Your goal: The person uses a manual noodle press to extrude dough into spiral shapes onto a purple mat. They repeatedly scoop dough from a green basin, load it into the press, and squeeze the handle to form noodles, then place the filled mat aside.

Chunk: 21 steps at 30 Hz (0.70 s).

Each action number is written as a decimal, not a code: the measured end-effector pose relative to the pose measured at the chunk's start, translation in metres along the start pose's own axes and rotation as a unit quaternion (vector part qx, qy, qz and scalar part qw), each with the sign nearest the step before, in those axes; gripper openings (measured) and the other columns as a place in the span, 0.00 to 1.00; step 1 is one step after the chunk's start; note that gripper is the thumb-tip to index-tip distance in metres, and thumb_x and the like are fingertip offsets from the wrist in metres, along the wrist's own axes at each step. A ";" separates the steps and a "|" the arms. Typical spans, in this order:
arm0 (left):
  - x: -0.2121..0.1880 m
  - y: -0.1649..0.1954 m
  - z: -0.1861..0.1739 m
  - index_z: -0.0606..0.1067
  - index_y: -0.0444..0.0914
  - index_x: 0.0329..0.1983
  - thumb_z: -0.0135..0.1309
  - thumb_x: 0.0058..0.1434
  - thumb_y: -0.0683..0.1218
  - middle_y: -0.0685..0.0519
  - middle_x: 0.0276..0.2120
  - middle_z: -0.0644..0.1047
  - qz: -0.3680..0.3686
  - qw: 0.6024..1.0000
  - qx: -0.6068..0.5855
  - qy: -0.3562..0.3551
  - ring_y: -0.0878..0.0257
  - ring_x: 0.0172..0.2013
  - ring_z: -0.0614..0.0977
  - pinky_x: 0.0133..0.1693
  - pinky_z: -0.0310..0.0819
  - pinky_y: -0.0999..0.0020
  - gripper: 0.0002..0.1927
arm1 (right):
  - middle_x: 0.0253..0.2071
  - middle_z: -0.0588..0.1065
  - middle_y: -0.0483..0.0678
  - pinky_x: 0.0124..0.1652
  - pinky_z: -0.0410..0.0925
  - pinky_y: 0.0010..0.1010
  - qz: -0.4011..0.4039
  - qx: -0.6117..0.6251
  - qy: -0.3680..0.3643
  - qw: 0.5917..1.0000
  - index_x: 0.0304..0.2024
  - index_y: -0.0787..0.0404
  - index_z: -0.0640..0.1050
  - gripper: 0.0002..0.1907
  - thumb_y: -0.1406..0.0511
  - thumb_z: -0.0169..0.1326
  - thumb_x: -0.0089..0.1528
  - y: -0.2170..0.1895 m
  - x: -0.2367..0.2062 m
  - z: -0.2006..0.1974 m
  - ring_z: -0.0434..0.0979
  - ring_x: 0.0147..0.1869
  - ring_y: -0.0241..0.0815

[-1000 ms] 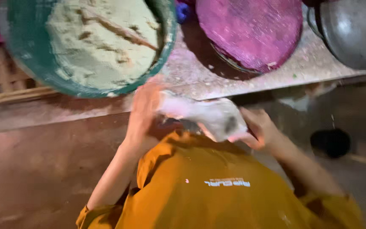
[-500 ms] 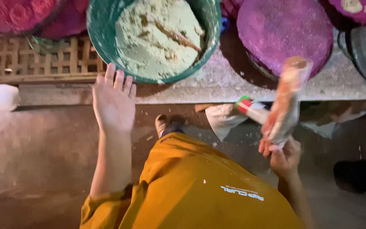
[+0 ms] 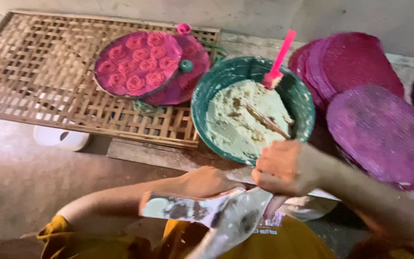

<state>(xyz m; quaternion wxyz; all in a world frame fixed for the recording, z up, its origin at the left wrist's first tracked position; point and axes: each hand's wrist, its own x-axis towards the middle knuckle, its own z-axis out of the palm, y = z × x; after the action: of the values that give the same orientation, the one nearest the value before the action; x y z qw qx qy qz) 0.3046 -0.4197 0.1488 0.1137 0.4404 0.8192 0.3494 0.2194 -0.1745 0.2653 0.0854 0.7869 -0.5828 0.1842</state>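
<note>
Plastic, smeared with pale dough, is the piping bag [image 3: 207, 216] that both hands now grip low in front of the body. Half a second ago only the right hand [image 3: 286, 168] held it upright while the left hand [image 3: 207, 181] was open and spread; now the left is curled on the bag's upper side and the right is fisted around its neck.

Just beyond the hands stands a green bowl [image 3: 207, 96] of dough with a pink spatula [image 3: 280, 57]. Farther left lies a bamboo rack [image 3: 39, 81] with a purple tray [image 3: 137, 62]; to the right, stacked purple mats [image 3: 379, 134] on the dusty stone worktop [image 3: 154, 158].
</note>
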 end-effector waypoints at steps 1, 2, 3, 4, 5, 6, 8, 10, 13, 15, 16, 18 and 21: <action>-0.002 0.007 -0.009 0.75 0.40 0.53 0.49 0.65 0.50 0.43 0.30 0.78 -0.016 0.999 -0.009 -0.042 0.43 0.33 0.81 0.35 0.74 0.47 0.16 | 0.29 0.70 0.49 0.30 0.63 0.41 0.033 0.047 -0.006 0.998 0.41 0.63 0.74 0.33 0.40 0.55 0.57 0.003 0.007 0.001 0.73 0.33 0.52; -0.006 0.016 -0.018 0.76 0.40 0.51 0.49 0.65 0.50 0.43 0.30 0.78 -0.042 0.997 0.005 -0.059 0.44 0.32 0.82 0.34 0.74 0.48 0.15 | 0.30 0.71 0.50 0.30 0.63 0.42 0.068 0.092 -0.014 0.993 0.42 0.62 0.75 0.33 0.40 0.53 0.57 0.007 0.012 0.002 0.74 0.33 0.53; -0.010 0.024 -0.029 0.76 0.41 0.49 0.49 0.64 0.50 0.44 0.30 0.79 -0.066 0.995 0.025 -0.075 0.45 0.31 0.82 0.32 0.75 0.49 0.14 | 0.30 0.72 0.50 0.31 0.64 0.43 0.100 0.131 -0.022 0.986 0.42 0.62 0.76 0.33 0.40 0.51 0.56 0.010 0.015 0.003 0.74 0.33 0.54; -0.015 0.031 -0.038 0.77 0.41 0.47 0.50 0.64 0.50 0.45 0.30 0.79 -0.092 0.991 0.050 -0.088 0.46 0.30 0.82 0.31 0.75 0.49 0.13 | 0.31 0.72 0.50 0.33 0.64 0.43 0.126 0.209 -0.056 0.968 0.41 0.61 0.75 0.30 0.41 0.51 0.61 0.009 0.015 0.005 0.75 0.35 0.54; -0.020 0.037 -0.043 0.76 0.41 0.47 0.50 0.64 0.50 0.45 0.31 0.79 -0.059 0.995 0.083 -0.019 0.48 0.31 0.83 0.32 0.76 0.52 0.12 | 0.32 0.72 0.50 0.35 0.65 0.42 0.152 0.288 -0.091 0.941 0.40 0.61 0.74 0.28 0.43 0.50 0.66 0.006 0.014 0.008 0.76 0.37 0.55; -0.026 0.046 -0.041 0.75 0.41 0.47 0.50 0.65 0.49 0.46 0.33 0.79 -0.028 0.992 0.109 0.048 0.50 0.32 0.83 0.33 0.77 0.55 0.11 | 0.32 0.73 0.50 0.37 0.66 0.42 0.179 0.371 -0.126 0.903 0.39 0.61 0.74 0.27 0.44 0.49 0.71 0.002 0.013 0.011 0.77 0.39 0.55; -0.040 0.046 -0.038 0.75 0.40 0.49 0.50 0.65 0.48 0.47 0.33 0.80 -0.028 0.989 0.115 0.084 0.52 0.30 0.83 0.31 0.77 0.58 0.13 | 0.31 0.74 0.50 0.37 0.67 0.42 0.193 0.419 -0.124 0.879 0.38 0.62 0.75 0.26 0.45 0.49 0.71 -0.001 0.012 0.022 0.78 0.38 0.54; -0.055 0.028 -0.033 0.76 0.38 0.54 0.50 0.65 0.47 0.48 0.29 0.80 -0.086 0.993 0.071 0.027 0.53 0.24 0.82 0.26 0.77 0.59 0.17 | 0.31 0.75 0.51 0.36 0.68 0.42 0.212 0.487 -0.113 0.840 0.46 0.64 0.73 0.27 0.45 0.47 0.70 0.002 0.007 0.029 0.80 0.37 0.52; -0.082 -0.015 -0.029 0.75 0.39 0.57 0.51 0.64 0.49 0.50 0.34 0.80 -0.133 0.987 0.034 0.078 0.57 0.29 0.82 0.31 0.77 0.61 0.19 | 0.33 0.77 0.51 0.36 0.70 0.41 0.231 0.547 -0.065 0.802 0.54 0.67 0.71 0.31 0.45 0.45 0.70 0.007 -0.013 0.027 0.81 0.36 0.51; -0.104 -0.052 -0.040 0.73 0.41 0.60 0.52 0.62 0.50 0.51 0.39 0.79 -0.193 0.973 -0.063 0.110 0.60 0.35 0.82 0.37 0.78 0.62 0.23 | 0.33 0.78 0.51 0.37 0.70 0.42 0.227 0.480 -0.025 0.847 0.41 0.64 0.79 0.27 0.47 0.46 0.72 0.015 -0.031 0.020 0.82 0.38 0.52; -0.115 -0.071 -0.051 0.72 0.41 0.61 0.53 0.61 0.51 0.52 0.42 0.79 -0.247 0.950 -0.147 0.122 0.61 0.38 0.82 0.40 0.78 0.63 0.24 | 0.34 0.76 0.50 0.35 0.69 0.41 0.197 0.322 0.029 0.926 0.40 0.62 0.76 0.24 0.49 0.44 0.71 0.021 -0.042 0.013 0.79 0.37 0.51; -0.127 -0.098 -0.066 0.70 0.43 0.63 0.54 0.59 0.52 0.54 0.47 0.78 -0.349 0.859 -0.346 0.145 0.64 0.44 0.81 0.45 0.78 0.64 0.28 | 0.30 0.73 0.50 0.28 0.67 0.41 0.182 0.034 0.002 0.983 0.36 0.60 0.77 0.13 0.57 0.51 0.63 0.053 -0.059 -0.003 0.75 0.32 0.50; -0.102 -0.110 -0.053 0.67 0.44 0.67 0.55 0.55 0.54 0.56 0.55 0.77 -0.318 0.714 -0.615 0.100 0.68 0.52 0.81 0.53 0.79 0.66 0.34 | 0.27 0.71 0.46 0.19 0.61 0.37 0.123 -0.172 -0.158 0.965 0.46 0.57 0.81 0.06 0.63 0.59 0.69 0.093 -0.070 -0.017 0.67 0.23 0.39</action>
<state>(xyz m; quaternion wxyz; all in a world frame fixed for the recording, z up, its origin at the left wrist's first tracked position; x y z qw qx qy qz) 0.2678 -0.5674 0.1015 0.3810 -0.0506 0.5217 0.7617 0.1100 -0.1354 0.2458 0.1028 0.7016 -0.7042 -0.0363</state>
